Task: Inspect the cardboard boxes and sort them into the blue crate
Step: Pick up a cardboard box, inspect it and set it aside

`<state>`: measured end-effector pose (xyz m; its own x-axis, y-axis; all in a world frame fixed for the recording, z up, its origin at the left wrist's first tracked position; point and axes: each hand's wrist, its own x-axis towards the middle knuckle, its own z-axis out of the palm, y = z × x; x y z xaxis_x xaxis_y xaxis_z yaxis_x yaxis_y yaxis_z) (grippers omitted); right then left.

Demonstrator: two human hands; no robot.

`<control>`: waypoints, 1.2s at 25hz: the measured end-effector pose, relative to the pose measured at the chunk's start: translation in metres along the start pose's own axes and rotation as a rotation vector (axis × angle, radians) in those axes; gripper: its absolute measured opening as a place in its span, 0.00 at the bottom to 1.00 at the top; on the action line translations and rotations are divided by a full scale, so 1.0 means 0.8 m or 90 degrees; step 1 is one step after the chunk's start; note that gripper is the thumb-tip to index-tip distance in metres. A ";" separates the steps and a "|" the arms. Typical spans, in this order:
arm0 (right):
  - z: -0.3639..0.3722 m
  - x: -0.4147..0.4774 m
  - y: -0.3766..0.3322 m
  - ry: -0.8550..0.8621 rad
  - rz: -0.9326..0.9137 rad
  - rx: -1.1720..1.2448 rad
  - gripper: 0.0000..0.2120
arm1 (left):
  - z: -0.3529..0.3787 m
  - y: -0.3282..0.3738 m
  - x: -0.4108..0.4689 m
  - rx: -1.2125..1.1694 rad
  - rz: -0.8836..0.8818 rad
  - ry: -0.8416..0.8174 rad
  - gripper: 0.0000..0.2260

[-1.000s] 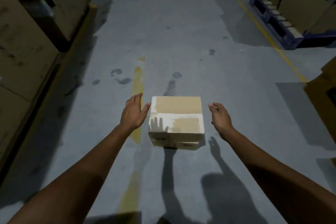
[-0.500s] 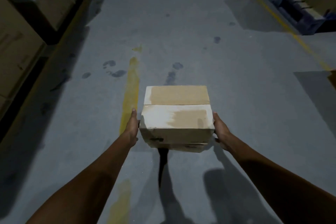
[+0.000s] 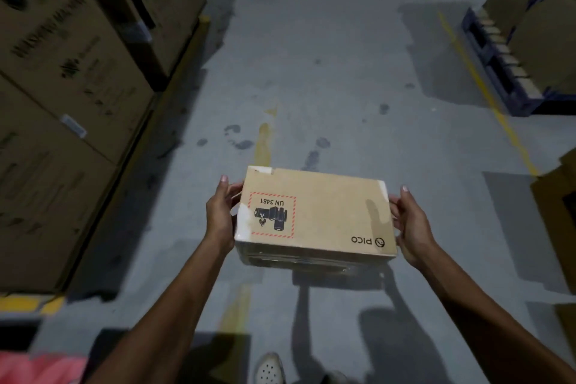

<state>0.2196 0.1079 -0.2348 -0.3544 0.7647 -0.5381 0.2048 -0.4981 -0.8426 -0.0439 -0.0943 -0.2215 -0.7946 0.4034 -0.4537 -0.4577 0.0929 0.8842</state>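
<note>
Cardboard, smooth and tan, makes up the flat rectangular box [image 3: 324,212] I hold above the stained grey concrete floor [image 3: 311,56], my left hand [image 3: 219,217] and right hand [image 3: 411,227] each gripping one short end, fingers curled round its edges.

White shoe [image 3: 269,369] cut by bottom edge, stacked cartons [image 3: 62,78] cropped at left, fingers [image 3: 232,192] partly behind cardboard box [image 3: 314,215]

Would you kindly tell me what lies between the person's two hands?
In the head view, the box fills that stretch: the left hand grips its end by the UN 3481 label, the right hand its end by the PICO logo.
</note>
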 end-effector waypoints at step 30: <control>0.319 -0.708 0.128 -0.466 -0.166 -0.281 0.34 | -0.659 0.043 -0.698 0.092 0.205 0.218 0.19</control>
<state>0.2083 -0.4805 -0.0110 -0.9017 0.3038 -0.3077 0.3149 -0.0264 -0.9488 0.1737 -0.7962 0.0033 -0.9833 0.1127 -0.1430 -0.1257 0.1479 0.9810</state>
